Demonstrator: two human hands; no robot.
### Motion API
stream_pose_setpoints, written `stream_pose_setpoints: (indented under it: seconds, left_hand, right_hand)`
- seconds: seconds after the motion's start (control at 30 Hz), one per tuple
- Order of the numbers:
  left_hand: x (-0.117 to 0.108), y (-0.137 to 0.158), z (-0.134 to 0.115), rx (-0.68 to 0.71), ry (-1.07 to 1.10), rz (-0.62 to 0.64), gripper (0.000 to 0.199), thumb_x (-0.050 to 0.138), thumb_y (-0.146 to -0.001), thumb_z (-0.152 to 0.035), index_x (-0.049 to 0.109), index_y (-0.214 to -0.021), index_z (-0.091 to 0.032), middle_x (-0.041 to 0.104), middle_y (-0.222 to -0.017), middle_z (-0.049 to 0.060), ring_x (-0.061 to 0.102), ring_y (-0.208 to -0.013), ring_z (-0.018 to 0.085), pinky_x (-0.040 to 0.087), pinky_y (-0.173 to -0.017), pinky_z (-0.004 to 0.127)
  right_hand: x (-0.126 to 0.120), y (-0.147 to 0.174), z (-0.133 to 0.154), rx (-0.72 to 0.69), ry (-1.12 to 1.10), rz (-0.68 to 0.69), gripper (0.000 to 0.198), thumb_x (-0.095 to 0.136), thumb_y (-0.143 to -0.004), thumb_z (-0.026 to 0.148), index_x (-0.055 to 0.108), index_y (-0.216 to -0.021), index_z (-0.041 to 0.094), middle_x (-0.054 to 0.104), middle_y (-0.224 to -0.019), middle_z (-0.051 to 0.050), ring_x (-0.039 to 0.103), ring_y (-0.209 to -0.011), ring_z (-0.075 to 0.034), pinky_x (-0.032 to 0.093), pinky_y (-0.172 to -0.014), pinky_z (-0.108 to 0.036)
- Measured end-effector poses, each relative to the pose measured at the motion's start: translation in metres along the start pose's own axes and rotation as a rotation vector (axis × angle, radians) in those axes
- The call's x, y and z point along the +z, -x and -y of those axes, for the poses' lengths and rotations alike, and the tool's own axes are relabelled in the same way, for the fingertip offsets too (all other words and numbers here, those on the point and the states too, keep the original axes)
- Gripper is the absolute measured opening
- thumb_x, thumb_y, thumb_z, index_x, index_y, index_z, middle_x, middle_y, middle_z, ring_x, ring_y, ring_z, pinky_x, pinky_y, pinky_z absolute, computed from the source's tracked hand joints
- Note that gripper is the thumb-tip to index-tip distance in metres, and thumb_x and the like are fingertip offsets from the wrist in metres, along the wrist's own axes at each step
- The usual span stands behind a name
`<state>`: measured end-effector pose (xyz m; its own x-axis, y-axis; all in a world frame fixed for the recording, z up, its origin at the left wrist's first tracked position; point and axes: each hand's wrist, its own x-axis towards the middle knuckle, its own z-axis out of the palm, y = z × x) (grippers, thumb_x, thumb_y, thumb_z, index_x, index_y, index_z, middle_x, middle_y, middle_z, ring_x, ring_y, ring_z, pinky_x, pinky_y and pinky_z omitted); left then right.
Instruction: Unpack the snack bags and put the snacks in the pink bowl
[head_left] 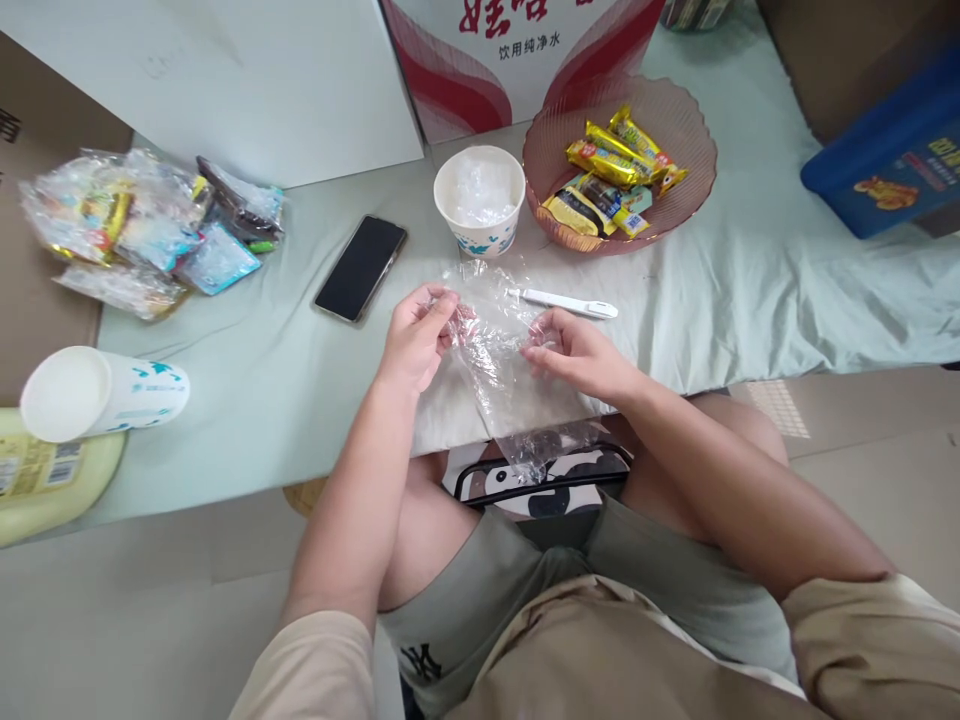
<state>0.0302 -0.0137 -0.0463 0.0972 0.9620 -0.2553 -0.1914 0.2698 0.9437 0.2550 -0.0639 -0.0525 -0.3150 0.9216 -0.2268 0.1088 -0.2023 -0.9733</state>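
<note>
One left hand (pixel 416 338): it's pinching one crinkly clear plastic bag (pixel 491 365)
One right hand (pixel 577 355): curling narrowly by it, can't tell if it's gripping
Bag spot: draping over the pale green cloth (pixel 292 400) edge
Crowding it: one slim white tool (pixel 574 303), lying behind
Blue-printed white paper cups (pixel 487 242): two, one's standing, one's lying
Ribbed pink bowl (pixel 694 130): one, holding yellow-wrapped snacks (pixel 604 162)

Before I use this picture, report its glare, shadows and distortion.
Head view: white glints break up the clear plastic between the left hand and right hand. Head view: shadows on the tablecloth look soft; a bright gridded patch marks the floor. Head view: the blue container looks skewed, likely by the wide lens; print on the red-and-white box is sharp.
</note>
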Motion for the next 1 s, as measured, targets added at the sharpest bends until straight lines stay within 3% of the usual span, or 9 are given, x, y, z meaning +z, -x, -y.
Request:
stream_pose_setpoints:
  seconds: [0.13,0.23,0.3,0.4,0.5,0.63,0.73,0.9,1.0]
  left_hand:
    - [-0.011,-0.009,-0.002,0.106,-0.021,-0.054,0.052,0.089,-0.068,-0.061,0.062,-0.093,-0.024,0.065,-0.068,-0.003,0.059,-0.050,0.010,0.041,-0.044,0.021]
    - [-0.022,-0.019,-0.004,0.223,0.020,-0.209,0.053,0.082,-0.074,-0.067,0.061,-0.102,-0.027,0.067,-0.075,-0.003,0.064,-0.060,0.011,0.045,-0.050,0.021]
    - [-0.023,-0.021,-0.003,0.205,0.060,-0.238,0.055,0.074,-0.078,-0.074,0.062,-0.102,-0.026,0.070,-0.083,0.001,0.070,-0.072,0.014,0.050,-0.058,0.021]
    - [-0.014,-0.012,0.000,-0.018,0.038,0.045,0.063,0.071,-0.076,-0.078,0.066,-0.100,-0.021,0.074,-0.091,0.008,0.075,-0.088,0.022,0.058,-0.069,0.028]
    - [-0.001,0.003,0.000,-0.220,-0.119,0.390,0.056,0.087,-0.069,-0.059,0.069,-0.101,-0.017,0.076,-0.089,0.010,0.077,-0.085,0.025,0.061,-0.072,0.033]
    - [0.007,0.013,-0.002,-0.147,-0.244,0.357,0.042,0.079,-0.080,-0.039,0.066,-0.115,-0.019,0.078,-0.090,0.005,0.078,-0.077,0.020,0.061,-0.068,0.028]
    - [0.007,0.014,-0.002,-0.148,-0.252,0.413,0.047,0.076,-0.082,-0.037,0.063,-0.125,-0.021,0.079,-0.087,0.005,0.078,-0.075,0.021,0.061,-0.066,0.028]
    - [0.005,0.015,-0.004,-0.073,-0.149,0.328,0.031,0.083,-0.074,-0.041,0.068,-0.092,-0.020,0.073,-0.071,0.000,0.069,-0.056,0.016,0.056,-0.053,0.026]
    - [0.003,0.014,-0.009,0.009,-0.092,0.248,0.022,0.082,-0.068,-0.034,0.066,-0.069,-0.019,0.071,-0.068,0.000,0.065,-0.055,0.013,0.056,-0.055,0.026]
  right_hand:
    - [0.002,0.002,0.003,0.068,0.044,0.114,0.023,0.067,-0.086,0.038,0.052,-0.083,0.021,0.061,-0.070,0.000,0.050,-0.053,-0.010,0.040,-0.049,-0.027]
    - [0.005,0.002,0.005,0.038,0.013,0.073,0.022,0.065,-0.087,0.038,0.050,-0.084,0.022,0.065,-0.071,0.000,0.047,-0.052,-0.008,0.038,-0.047,-0.025]
    - [0.007,0.001,0.007,-0.005,-0.005,0.005,0.023,0.065,-0.088,0.039,0.049,-0.084,0.022,0.066,-0.074,0.000,0.047,-0.052,-0.007,0.039,-0.047,-0.024]
    - [0.008,0.000,0.008,-0.074,-0.012,-0.126,0.025,0.067,-0.088,0.040,0.050,-0.084,0.021,0.067,-0.082,-0.001,0.047,-0.054,-0.006,0.041,-0.047,-0.023]
    - [0.006,-0.001,0.006,-0.128,-0.037,-0.242,0.024,0.070,-0.087,0.040,0.058,-0.093,0.021,0.070,-0.097,-0.004,0.050,-0.060,-0.007,0.042,-0.048,-0.022]
    - [0.002,-0.001,0.002,-0.205,-0.140,-0.285,0.030,0.068,-0.087,0.034,0.067,-0.115,0.025,0.069,-0.122,-0.004,0.052,-0.063,-0.006,0.043,-0.051,-0.023]
    - [-0.001,-0.001,-0.003,-0.244,-0.223,-0.264,0.020,0.068,-0.088,0.035,0.074,-0.106,0.027,0.067,-0.125,-0.002,0.047,-0.059,-0.004,0.042,-0.053,-0.025]
    - [-0.007,0.001,-0.002,-0.316,-0.299,-0.196,0.025,0.079,-0.078,0.041,0.067,-0.066,0.021,0.063,-0.130,-0.003,0.061,-0.085,-0.014,0.050,-0.065,-0.030]
    - [-0.011,0.002,0.002,-0.329,-0.306,-0.204,0.024,0.076,-0.075,0.035,0.063,-0.063,0.020,0.061,-0.135,-0.002,0.063,-0.105,-0.022,0.055,-0.079,-0.037]
